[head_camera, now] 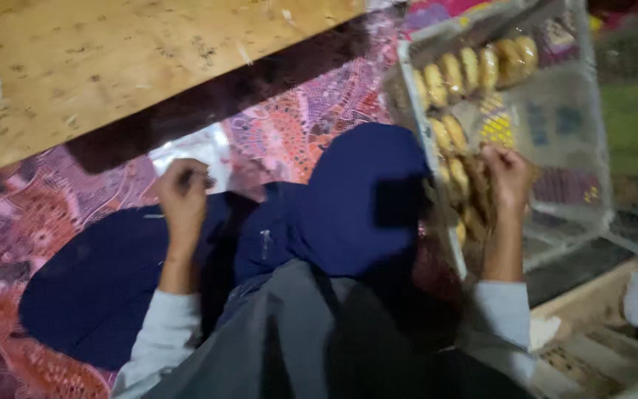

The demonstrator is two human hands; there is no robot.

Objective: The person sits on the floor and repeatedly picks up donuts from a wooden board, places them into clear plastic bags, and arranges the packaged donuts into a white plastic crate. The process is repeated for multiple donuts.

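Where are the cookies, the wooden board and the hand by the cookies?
Cookies (474, 70): head view, on the top row in the clear tray.
Wooden board (112, 59): head view, on its flat top.
Right hand (507, 177): head view, on the back of the hand.

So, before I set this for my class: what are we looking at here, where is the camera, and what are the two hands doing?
One picture, taken by a camera worn on a person's head, looking down at their own lap and bare hands. The person sits on a patterned cloth, knees in dark blue. The left hand is closed near a clear plastic wrapper; what it holds is too blurred to tell. The right hand reaches into a clear plastic tray of round golden biscuits. A wooden board lies above.
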